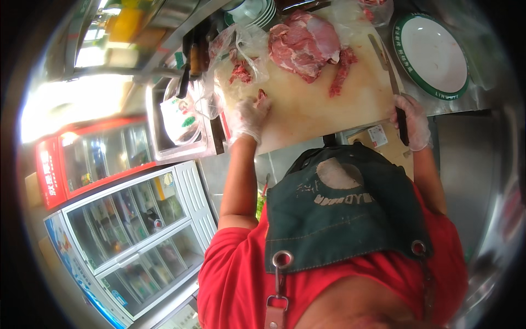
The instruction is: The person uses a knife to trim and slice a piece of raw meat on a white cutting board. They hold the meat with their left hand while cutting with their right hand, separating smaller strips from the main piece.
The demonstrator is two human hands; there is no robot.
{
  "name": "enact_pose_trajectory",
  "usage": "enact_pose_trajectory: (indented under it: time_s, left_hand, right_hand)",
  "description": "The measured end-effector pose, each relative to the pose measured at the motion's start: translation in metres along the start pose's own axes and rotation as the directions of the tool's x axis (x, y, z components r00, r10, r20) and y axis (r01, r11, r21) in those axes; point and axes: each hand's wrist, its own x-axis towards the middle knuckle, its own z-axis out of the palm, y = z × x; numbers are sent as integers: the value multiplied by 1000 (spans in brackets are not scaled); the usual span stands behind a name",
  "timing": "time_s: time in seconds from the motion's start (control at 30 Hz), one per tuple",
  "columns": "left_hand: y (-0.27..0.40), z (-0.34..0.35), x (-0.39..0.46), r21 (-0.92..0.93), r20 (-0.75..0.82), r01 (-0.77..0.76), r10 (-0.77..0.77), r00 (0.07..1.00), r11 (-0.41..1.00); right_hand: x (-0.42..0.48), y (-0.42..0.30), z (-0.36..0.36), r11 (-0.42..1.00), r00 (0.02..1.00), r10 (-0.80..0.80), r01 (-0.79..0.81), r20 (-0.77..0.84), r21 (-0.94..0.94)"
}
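My left hand (248,118), in a clear plastic glove, is closed around a small piece of red meat (261,96) at the left of a pale cutting board (304,117). At the board's right edge my gloved right hand (414,121) grips a knife by its dark handle (401,126), the blade pointing away from me along the edge. A large chunk of raw meat (306,45) lies on the far part of the board. Beside it is a narrow strip of meat (343,72). Scraps of red meat (241,74) lie by a clear plastic bag (254,45) at the far left.
A white oval plate with a green rim (462,88) sits right of the board. Stacked dishes (265,14) stand at the back. Left of the board, wooden-handled tools (194,59) hang above a metal sink (187,154). Glass-door refrigerators (127,230) stand to my left.
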Motion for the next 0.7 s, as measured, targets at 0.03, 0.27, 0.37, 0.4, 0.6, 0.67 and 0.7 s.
enact_pose_trajectory:
  time_s: [0.03, 0.27, 0.37, 0.4, 0.6, 0.67, 0.7]
  left_hand:
    - [29, -9, -20, -53, 54, 0, 3, 999, 999]
    - [58, -10, -29, -116, 8, -51, 52, 999, 992]
    - [83, 5, -41, -159, -33, -289, 288, 957, 944]
    - [89, 17, -41, -78, -11, -345, 345, 938, 935]
    - [44, 31, -61, -106, -181, -210, 188, 965, 972]
    - [30, 18, -85, -57, -183, -127, 115, 976, 990]
    - [23, 12, -98, -34, -192, -84, 76, 979, 996]
  right_hand:
    - [1, 0, -1, 1000, 1000, -6, 6, 1, -5]
    - [6, 3, -5, 997, 998, -43, 45, 38, -55]
    - [2, -2, -1, 996, 999, -35, 37, 25, -85]
    - [1, -3, 1, 995, 999, -29, 31, 19, -95]
    - [5, 6, 1, 995, 998, -58, 59, 21, -78]
    - [3, 7, -2, 991, 998, -60, 63, 29, -118]
    - [2, 6, -3, 988, 997, -66, 71, 38, -140]
